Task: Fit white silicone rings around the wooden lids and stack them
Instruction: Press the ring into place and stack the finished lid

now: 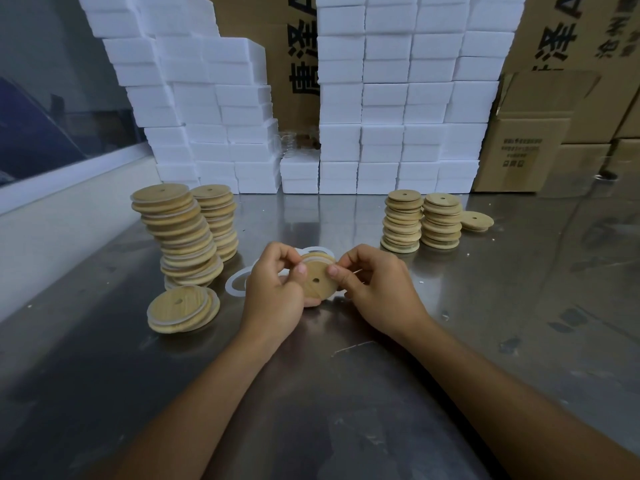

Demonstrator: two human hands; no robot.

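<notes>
1. Behind the steel desk (311,393) rise walls of white foam blocks (388,98), with cardboard boxes (526,150) to the right.
2. Both hands hold one wooden lid (320,280) tilted just above the desk centre; a white silicone ring (317,251) shows around its upper edge.
3. Left hand (273,292): fingers curled round the lid's left edge, thumb pressing its face.
4. Right hand (377,289): fingers pinching the lid's right edge.
5. Loose rings (235,284) lie on the desk just beside the left hand.
6. Tall leaning stacks of ringed lids (183,233) stand at left, with a short pile (183,308) in front.
7. Plain lid stacks (420,221) stand well apart at right.
</notes>
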